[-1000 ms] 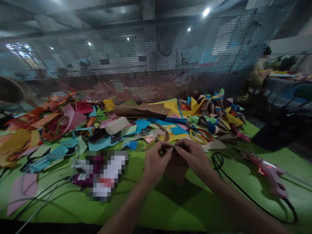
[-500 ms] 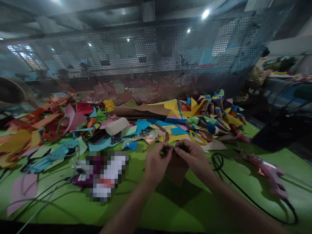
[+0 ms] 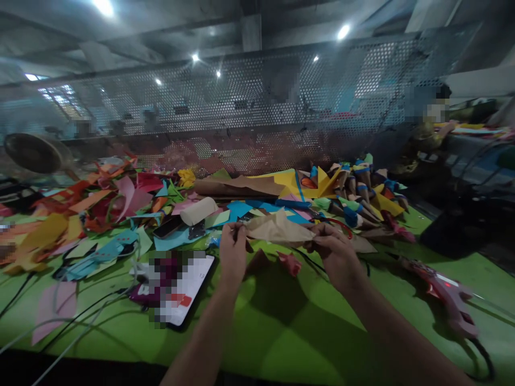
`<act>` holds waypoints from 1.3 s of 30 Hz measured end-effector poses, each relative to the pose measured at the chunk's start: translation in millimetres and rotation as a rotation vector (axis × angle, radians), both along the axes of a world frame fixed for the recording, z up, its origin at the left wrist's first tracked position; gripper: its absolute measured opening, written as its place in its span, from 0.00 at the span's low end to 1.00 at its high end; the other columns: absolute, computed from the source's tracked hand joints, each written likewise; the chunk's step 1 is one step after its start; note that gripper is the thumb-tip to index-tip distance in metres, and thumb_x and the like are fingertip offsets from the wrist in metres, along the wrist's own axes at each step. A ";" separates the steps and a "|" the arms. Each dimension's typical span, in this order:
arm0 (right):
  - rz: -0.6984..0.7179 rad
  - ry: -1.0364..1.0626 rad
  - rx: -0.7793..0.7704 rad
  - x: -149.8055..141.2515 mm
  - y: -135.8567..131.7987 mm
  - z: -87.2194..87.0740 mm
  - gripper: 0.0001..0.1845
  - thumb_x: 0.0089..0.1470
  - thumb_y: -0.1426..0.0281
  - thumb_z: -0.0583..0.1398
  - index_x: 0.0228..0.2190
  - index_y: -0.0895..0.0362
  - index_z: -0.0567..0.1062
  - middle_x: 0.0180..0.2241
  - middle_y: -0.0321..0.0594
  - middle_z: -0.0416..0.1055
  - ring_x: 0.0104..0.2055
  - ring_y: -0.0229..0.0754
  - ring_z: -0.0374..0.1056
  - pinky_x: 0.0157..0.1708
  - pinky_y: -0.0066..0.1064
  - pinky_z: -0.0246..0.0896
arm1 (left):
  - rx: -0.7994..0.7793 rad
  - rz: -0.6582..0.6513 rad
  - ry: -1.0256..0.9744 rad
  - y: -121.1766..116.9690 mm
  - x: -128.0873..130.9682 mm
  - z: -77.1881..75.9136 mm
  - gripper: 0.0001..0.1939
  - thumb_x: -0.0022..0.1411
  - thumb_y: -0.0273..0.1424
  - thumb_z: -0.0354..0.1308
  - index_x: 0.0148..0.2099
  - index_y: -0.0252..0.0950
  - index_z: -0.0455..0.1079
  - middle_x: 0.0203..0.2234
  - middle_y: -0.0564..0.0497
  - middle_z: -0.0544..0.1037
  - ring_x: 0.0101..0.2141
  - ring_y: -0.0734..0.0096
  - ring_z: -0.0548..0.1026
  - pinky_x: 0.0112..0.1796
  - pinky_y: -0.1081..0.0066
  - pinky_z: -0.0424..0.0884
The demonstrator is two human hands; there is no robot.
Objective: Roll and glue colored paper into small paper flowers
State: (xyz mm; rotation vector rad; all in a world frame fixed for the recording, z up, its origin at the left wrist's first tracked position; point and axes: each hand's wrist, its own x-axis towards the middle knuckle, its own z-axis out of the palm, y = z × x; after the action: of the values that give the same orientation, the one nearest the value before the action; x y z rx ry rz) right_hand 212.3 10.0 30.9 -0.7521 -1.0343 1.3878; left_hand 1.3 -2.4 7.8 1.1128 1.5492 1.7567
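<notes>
A crumpled sheet of tan paper (image 3: 279,228) is stretched level between my two hands above the table. My left hand (image 3: 234,244) pinches its left end, and my right hand (image 3: 330,247) grips the right end between thumb and fingers. Below the sheet, a small crumpled pink paper piece (image 3: 290,263) rests on the green tabletop (image 3: 277,343). Beside my left fingers stands a folded brown paper piece (image 3: 257,261). The sheet partly covers the scraps behind it.
A pink glue gun (image 3: 442,292) with a lit red light lies at right, its cord trailing. On the left are a phone-like tablet (image 3: 193,295) and cables. Paper scraps (image 3: 116,201), a paper roll (image 3: 198,211) and paper cones (image 3: 358,185) line the back before a perforated metal panel (image 3: 241,102).
My hands have moved apart, and a tan sheet is now spread between them. The pink paper piece has come into view below. The camera has tilted slightly up.
</notes>
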 end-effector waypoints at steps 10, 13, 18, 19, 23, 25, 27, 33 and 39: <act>0.034 0.330 -0.134 24.0 18.3 -1.4 0.03 0.41 0.72 0.61 0.22 0.51 0.72 0.19 0.34 0.66 0.24 0.41 0.67 0.31 0.36 0.71 | -0.052 0.197 -0.287 20.0 -28.4 -12.0 0.11 0.54 0.35 0.60 0.36 0.37 0.62 0.19 0.60 0.70 0.13 0.79 0.68 0.18 0.79 0.58; 0.045 0.286 -0.064 26.6 22.1 -3.2 0.03 0.43 0.70 0.62 0.22 0.51 0.72 0.20 0.33 0.67 0.25 0.42 0.69 0.34 0.37 0.73 | -0.047 0.245 -0.271 22.7 -33.4 -16.0 0.09 0.55 0.33 0.58 0.36 0.37 0.61 0.21 0.59 0.72 0.15 0.79 0.70 0.19 0.78 0.61; 0.043 0.310 -0.037 21.8 22.5 -2.8 0.04 0.46 0.68 0.65 0.27 0.51 0.74 0.26 0.31 0.73 0.28 0.37 0.70 0.35 0.31 0.71 | -0.026 0.277 -0.161 27.4 -41.1 -23.8 0.05 0.56 0.29 0.57 0.36 0.36 0.64 0.25 0.56 0.73 0.25 0.76 0.73 0.27 0.76 0.68; 0.034 0.312 -0.046 20.1 22.1 -2.3 0.06 0.46 0.69 0.67 0.29 0.52 0.76 0.28 0.31 0.75 0.30 0.36 0.71 0.35 0.29 0.71 | -0.023 0.262 -0.128 27.6 -41.8 -24.4 0.04 0.56 0.28 0.57 0.36 0.36 0.65 0.26 0.55 0.74 0.27 0.74 0.74 0.30 0.75 0.69; -0.008 0.259 -0.073 15.5 21.9 -2.1 0.15 0.41 0.73 0.70 0.34 0.52 0.77 0.35 0.32 0.79 0.36 0.38 0.74 0.38 0.29 0.70 | 0.004 0.205 0.025 20.9 -36.3 -19.1 0.06 0.56 0.29 0.60 0.39 0.36 0.69 0.33 0.51 0.77 0.37 0.67 0.76 0.41 0.68 0.71; -0.011 0.227 -0.073 14.9 22.5 -3.9 0.16 0.40 0.72 0.71 0.35 0.52 0.77 0.35 0.33 0.79 0.36 0.40 0.75 0.38 0.31 0.71 | 0.042 0.185 0.191 13.6 -26.9 -13.0 0.12 0.57 0.30 0.61 0.45 0.39 0.71 0.42 0.48 0.77 0.47 0.62 0.73 0.49 0.63 0.68; -0.017 0.215 -0.073 14.7 23.1 -6.3 0.16 0.40 0.72 0.71 0.34 0.52 0.77 0.34 0.33 0.79 0.35 0.40 0.75 0.36 0.31 0.72 | 0.079 0.077 0.501 6.3 -14.4 -7.9 0.14 0.62 0.32 0.58 0.51 0.41 0.71 0.51 0.47 0.75 0.54 0.59 0.69 0.55 0.59 0.63; -0.011 0.177 -0.041 18.0 26.4 -11.4 0.15 0.42 0.70 0.71 0.35 0.51 0.77 0.35 0.32 0.79 0.36 0.39 0.76 0.36 0.30 0.72 | -0.109 -0.344 1.037 -1.0 9.7 -12.0 0.10 0.64 0.31 0.58 0.46 0.45 0.78 0.48 0.48 0.80 0.53 0.54 0.71 0.54 0.54 0.61; -0.051 0.242 -0.009 27.9 31.3 -7.9 0.15 0.42 0.71 0.71 0.35 0.50 0.77 0.35 0.31 0.80 0.36 0.39 0.76 0.37 0.31 0.72 | -0.245 -0.311 1.087 0.6 3.8 -15.7 0.11 0.66 0.32 0.55 0.45 0.43 0.79 0.44 0.44 0.82 0.52 0.50 0.72 0.52 0.50 0.62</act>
State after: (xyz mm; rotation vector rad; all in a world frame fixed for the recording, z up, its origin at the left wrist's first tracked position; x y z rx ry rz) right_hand 240.2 41.2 23.0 -0.5961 -0.8151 1.4021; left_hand 5.1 -1.8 -7.9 2.2022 1.9062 0.6827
